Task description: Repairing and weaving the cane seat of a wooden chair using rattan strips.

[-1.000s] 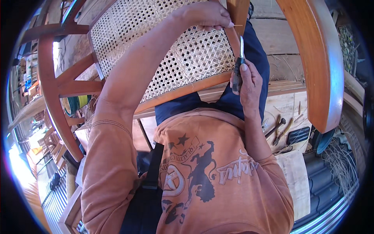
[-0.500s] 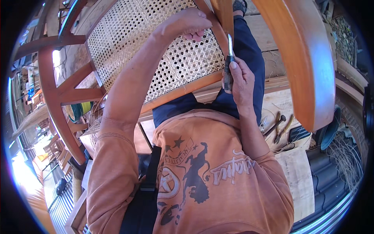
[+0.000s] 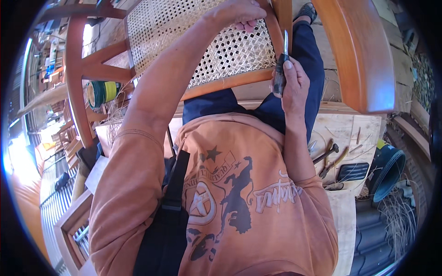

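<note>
A woven cane panel (image 3: 239,50) in a brown wooden chair frame (image 3: 230,83) lies in front of me, over my lap. My left hand (image 3: 239,14) is over the panel's right edge, close to the wooden rail. Its fingers are curled closed, and whatever they may hold is hidden. In my right hand (image 3: 294,83) is a knife (image 3: 279,76) with a dark, worn handle. Its narrow metal blade points away from me, beside the chair's right-hand wooden post, and my thumb lies along the handle.
A thick curved wooden arm (image 3: 363,60) rises at the right. Pliers (image 3: 335,165), a hammer-like tool (image 3: 326,154) and a black ribbed block (image 3: 353,172) lie on a board to my right. Near them lies a dark green bucket (image 3: 389,170). Another green-and-yellow container (image 3: 103,93) is at the left.
The whole view has shifted, so the chair sits farther right and higher in the picture. Both hands keep nearly the same places by the chair, and the knife stays in my right hand.
</note>
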Tool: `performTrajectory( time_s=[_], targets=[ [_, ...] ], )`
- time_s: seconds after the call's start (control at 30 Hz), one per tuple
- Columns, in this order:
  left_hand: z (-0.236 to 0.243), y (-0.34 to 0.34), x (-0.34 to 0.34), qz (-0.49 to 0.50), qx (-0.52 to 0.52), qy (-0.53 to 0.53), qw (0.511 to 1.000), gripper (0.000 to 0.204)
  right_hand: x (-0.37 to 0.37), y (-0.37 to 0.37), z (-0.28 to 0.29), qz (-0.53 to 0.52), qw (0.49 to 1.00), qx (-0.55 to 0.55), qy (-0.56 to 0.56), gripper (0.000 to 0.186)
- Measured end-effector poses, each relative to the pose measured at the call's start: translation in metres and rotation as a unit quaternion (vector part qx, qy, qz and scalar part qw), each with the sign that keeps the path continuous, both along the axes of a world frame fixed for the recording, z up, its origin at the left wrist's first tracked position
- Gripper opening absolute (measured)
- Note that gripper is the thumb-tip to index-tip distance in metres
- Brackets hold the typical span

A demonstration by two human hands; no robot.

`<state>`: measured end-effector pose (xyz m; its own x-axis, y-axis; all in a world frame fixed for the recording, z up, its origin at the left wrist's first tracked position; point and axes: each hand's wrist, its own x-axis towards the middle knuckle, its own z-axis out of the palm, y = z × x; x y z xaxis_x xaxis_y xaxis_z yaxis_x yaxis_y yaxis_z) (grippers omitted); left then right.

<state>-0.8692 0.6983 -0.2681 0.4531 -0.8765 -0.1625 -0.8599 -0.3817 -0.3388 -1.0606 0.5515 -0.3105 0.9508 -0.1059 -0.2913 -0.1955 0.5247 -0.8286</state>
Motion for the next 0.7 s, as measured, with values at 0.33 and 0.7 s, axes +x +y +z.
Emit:
performTrajectory(
  time_s=[0.33, 0.7],
  targets=[
    [0.019, -0.014, 0.000, 0.070, 0.117, 0.150, 0.979, 0.013, -0.003, -0.006, -0.004, 0.013, 0.998, 0.057, -0.023, 0.025],
    [0.048, -0.027, -0.010, 0.467, -0.137, 0.391, 0.781, 0.028, 0.004, -0.004, -0.003, 0.012, 0.999, 0.047, -0.024, 0.025]
  ],
)
